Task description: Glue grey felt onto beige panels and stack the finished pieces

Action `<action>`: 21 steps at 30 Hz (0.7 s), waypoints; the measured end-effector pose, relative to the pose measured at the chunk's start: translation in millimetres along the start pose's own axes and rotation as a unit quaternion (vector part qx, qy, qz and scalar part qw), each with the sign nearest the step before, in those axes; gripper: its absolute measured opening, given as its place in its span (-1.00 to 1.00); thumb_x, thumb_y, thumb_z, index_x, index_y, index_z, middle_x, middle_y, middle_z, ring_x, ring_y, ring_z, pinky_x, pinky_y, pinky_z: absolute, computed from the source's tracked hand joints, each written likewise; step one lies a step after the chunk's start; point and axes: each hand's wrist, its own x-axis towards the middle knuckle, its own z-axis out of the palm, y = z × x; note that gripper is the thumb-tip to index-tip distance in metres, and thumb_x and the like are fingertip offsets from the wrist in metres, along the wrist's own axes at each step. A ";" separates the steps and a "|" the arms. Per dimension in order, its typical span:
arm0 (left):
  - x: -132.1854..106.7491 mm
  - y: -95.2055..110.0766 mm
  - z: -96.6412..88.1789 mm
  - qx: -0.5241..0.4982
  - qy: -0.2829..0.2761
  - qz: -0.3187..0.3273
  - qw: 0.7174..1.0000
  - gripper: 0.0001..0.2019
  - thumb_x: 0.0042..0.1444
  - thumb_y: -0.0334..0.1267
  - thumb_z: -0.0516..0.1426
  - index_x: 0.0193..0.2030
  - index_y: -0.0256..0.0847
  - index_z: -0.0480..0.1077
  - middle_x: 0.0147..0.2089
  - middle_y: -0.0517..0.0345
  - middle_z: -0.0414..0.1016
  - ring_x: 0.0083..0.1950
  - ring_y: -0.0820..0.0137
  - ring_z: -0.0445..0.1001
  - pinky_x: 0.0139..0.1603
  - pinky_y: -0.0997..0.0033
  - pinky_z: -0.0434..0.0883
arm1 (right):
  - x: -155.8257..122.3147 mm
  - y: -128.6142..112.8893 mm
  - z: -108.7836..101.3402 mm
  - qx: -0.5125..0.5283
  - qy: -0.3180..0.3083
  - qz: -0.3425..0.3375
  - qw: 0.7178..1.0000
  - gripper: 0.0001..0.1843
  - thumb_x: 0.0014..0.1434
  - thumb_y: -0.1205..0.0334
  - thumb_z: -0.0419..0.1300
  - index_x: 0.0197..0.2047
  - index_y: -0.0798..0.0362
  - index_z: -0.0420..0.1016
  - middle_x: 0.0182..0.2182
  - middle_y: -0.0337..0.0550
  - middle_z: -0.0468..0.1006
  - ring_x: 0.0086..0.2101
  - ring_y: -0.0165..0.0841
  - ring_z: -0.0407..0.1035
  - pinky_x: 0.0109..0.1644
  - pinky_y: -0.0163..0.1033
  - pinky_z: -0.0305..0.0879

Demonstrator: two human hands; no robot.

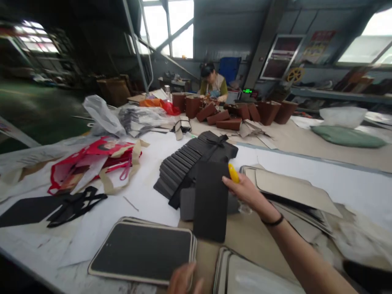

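Observation:
My right hand (245,190) reaches in from the right and grips the edge of a flat dark grey panel (210,200), which stands tilted above the table. A small yellow object (233,173) pokes out between its fingers. My left hand (183,279) shows only partly at the bottom edge, resting on the near rim of a stack of beige-edged dark boards (143,252); its fingers are mostly cut off. Behind the panel lies a fanned row of several dark grey pieces (186,161) with black ribbon.
Beige boards (290,188) are piled to the right and a lighter stack (245,273) sits at the bottom. Red bags (92,161), black ribbons (76,204) and a black sheet (24,210) lie left. Brown boxes (232,112) stand far back, where another person (212,83) sits.

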 end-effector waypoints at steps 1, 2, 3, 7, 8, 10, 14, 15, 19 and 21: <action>-1.0 13.2 -3.8 -0.020 0.005 -0.061 0.998 -0.51 0.01 -0.15 0.11 0.13 0.16 0.18 -0.06 0.09 0.45 -0.09 0.23 0.46 -0.18 0.22 0.50 | -20.3 -11.0 -15.0 0.042 -0.010 0.028 0.999 -0.66 -0.03 -0.02 0.16 -0.57 0.02 0.17 -0.75 -0.41 0.19 -0.71 -0.53 0.07 -0.64 -0.39 -0.02; 2.4 26.0 -6.4 -0.054 -0.002 -0.124 0.991 -0.47 0.01 -0.14 0.12 0.16 0.05 0.14 0.03 0.02 0.39 -0.02 0.23 0.42 -0.11 0.21 0.47 | -40.6 -20.9 -28.3 0.083 0.003 0.046 0.996 -0.65 -0.03 -0.03 0.17 -0.57 0.02 0.16 -0.76 -0.42 0.19 -0.72 -0.55 0.05 -0.66 -0.40 -0.05; 9.2 37.9 -7.2 -0.101 0.003 -0.179 0.979 -0.42 0.02 -0.11 0.12 0.20 -0.05 0.06 0.12 -0.07 0.30 0.07 0.20 0.35 -0.05 0.18 0.43 | -60.3 -29.6 -39.4 0.119 0.025 0.055 0.991 -0.64 -0.04 -0.02 0.19 -0.56 0.02 0.15 -0.75 -0.42 0.19 -0.72 -0.56 0.05 -0.67 -0.42 -0.06; 41.3 78.0 2.8 -0.348 -0.087 -0.322 0.876 -0.32 0.01 0.03 0.09 0.23 -0.11 -0.05 0.17 -0.14 0.23 0.13 0.18 0.28 -0.03 0.20 0.39 | -127.9 -44.5 -60.7 0.220 0.124 0.072 0.965 -0.65 -0.10 0.02 0.27 -0.53 0.01 0.17 -0.73 -0.45 0.16 -0.73 -0.59 0.05 -0.67 -0.43 -0.01; 45.2 86.1 6.0 -0.395 -0.116 -0.350 0.841 -0.32 -0.02 0.04 0.10 0.21 -0.11 0.00 0.16 -0.12 0.25 0.12 0.18 0.30 -0.03 0.19 0.39 | -142.1 -41.6 -62.2 0.227 0.147 0.082 0.959 -0.65 -0.10 0.02 0.27 -0.53 0.02 0.18 -0.73 -0.45 0.16 -0.73 -0.59 0.05 -0.67 -0.43 0.01; 46.0 97.5 11.4 -0.448 -0.157 -0.402 0.783 -0.36 -0.07 0.04 0.15 0.14 -0.16 0.15 0.10 -0.08 0.34 0.06 0.17 0.35 -0.03 0.16 0.39 | -169.6 -27.2 -64.0 0.225 0.185 0.109 0.950 -0.64 -0.09 -0.01 0.26 -0.54 0.03 0.19 -0.75 -0.43 0.18 -0.73 -0.59 0.06 -0.67 -0.43 0.02; 31.2 95.8 22.9 -0.411 -0.203 -0.462 0.759 -0.45 -0.15 0.00 0.21 -0.04 -0.30 0.34 -0.09 -0.06 0.48 -0.03 0.20 0.41 0.02 0.16 0.35 | -234.5 27.6 -66.8 0.194 0.301 0.199 0.912 -0.58 -0.12 -0.04 0.26 -0.58 0.04 0.14 -0.78 -0.40 0.21 -0.74 -0.57 0.07 -0.68 -0.41 -0.01; 26.3 91.4 27.0 -0.388 -0.230 -0.460 0.765 -0.47 -0.17 0.00 0.22 -0.08 -0.31 0.37 -0.14 -0.04 0.51 -0.05 0.21 0.43 0.03 0.17 0.33 | -253.4 43.5 -66.3 0.183 0.333 0.231 0.896 -0.57 -0.15 -0.05 0.27 -0.58 0.04 0.13 -0.78 -0.41 0.20 -0.74 -0.57 0.06 -0.69 -0.41 -0.03; 9.2 72.4 47.9 -0.308 -0.367 -0.408 0.778 -0.54 -0.23 0.01 0.22 -0.24 -0.31 0.44 -0.33 0.06 0.55 -0.23 0.25 0.48 -0.09 0.22 0.39 | -322.6 100.1 -56.5 0.120 0.380 0.357 0.845 -0.54 -0.21 -0.09 0.27 -0.60 0.02 0.10 -0.79 -0.41 0.18 -0.75 -0.55 0.03 -0.71 -0.39 -0.03; 4.0 65.1 59.0 -0.267 -0.392 -0.379 0.795 -0.57 -0.25 0.02 0.21 -0.31 -0.29 0.44 -0.38 0.08 0.54 -0.31 0.26 0.48 -0.22 0.28 0.41 | -344.4 120.6 -50.4 0.094 0.375 0.389 0.836 -0.56 -0.19 -0.11 0.24 -0.61 0.00 0.10 -0.80 -0.40 0.18 -0.77 -0.53 0.02 -0.71 -0.36 0.00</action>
